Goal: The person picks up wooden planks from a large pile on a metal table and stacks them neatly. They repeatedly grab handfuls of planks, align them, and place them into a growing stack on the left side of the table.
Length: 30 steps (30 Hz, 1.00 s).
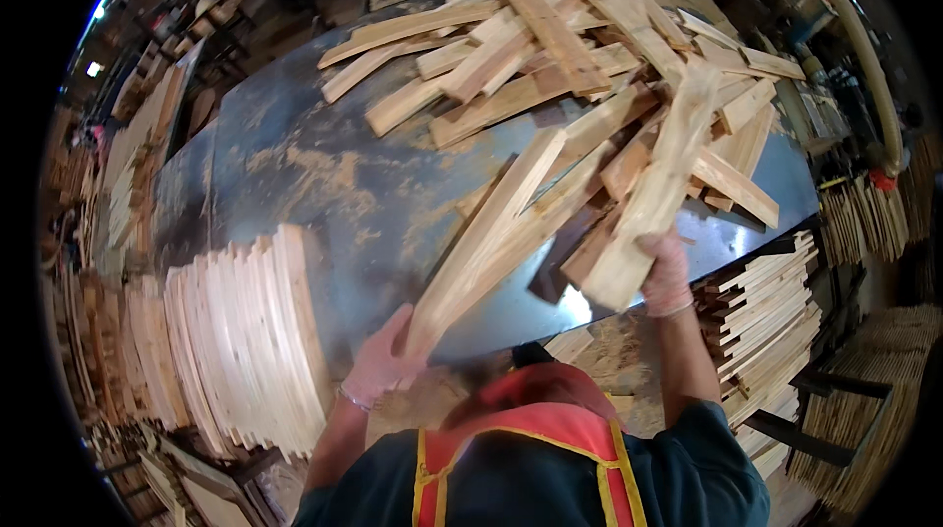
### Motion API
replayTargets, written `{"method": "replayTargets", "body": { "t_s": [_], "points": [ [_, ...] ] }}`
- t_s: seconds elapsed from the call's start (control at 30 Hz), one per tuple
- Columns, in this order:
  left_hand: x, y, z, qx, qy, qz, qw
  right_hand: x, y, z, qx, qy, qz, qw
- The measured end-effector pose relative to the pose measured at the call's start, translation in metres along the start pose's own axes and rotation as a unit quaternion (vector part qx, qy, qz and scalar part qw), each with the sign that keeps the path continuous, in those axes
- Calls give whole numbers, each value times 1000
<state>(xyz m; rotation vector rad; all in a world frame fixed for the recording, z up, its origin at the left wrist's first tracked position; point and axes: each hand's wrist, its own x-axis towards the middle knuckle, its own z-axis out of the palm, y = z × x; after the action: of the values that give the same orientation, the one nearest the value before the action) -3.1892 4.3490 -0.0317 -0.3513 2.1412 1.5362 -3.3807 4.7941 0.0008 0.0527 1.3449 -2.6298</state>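
Observation:
My left hand [385, 358], in a pale glove, is closed around the near end of a long wooden board [491, 218], which slants away to the upper right over the table. My right hand [667, 272], gloved too, grips the right edge of a wider, rough-faced board [656, 188] close to its near end. That board is slightly blurred and lies tilted above other pieces. Between the two, more boards lie crossed at the table's near edge, partly hidden. A loose heap of boards [550, 31] covers the far part of the dark metal table [285, 173].
At the left, a row of pale boards [246, 331] stands packed together by the table. Stacked boards [766, 301] rise at the right, beside a dark metal frame [825, 429]. A ribbed hose [864, 46] curves along the far right. Sawdust lies on the table.

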Motion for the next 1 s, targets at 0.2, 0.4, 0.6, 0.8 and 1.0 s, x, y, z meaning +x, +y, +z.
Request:
{"method": "replayTargets", "body": {
  "t_s": [0.2,0.4,0.6,0.8,1.0],
  "points": [
    [-130,-102,10,-367,33,-3,930,-111,168,123,-79,-9,188,979],
    [-185,-144,-1,-390,218,-5,895,-186,304,228,-435,-243,277,822],
    [-172,-129,-25,286,450,-39,845,-167,337,321,-576,-456,246,632],
    [-132,-107,-27,539,293,-162,773,-5,232,145,-517,-333,-6,789],
    [-87,-111,13,628,239,-22,740,134,-20,-147,-986,49,-119,109]
  ]
}}
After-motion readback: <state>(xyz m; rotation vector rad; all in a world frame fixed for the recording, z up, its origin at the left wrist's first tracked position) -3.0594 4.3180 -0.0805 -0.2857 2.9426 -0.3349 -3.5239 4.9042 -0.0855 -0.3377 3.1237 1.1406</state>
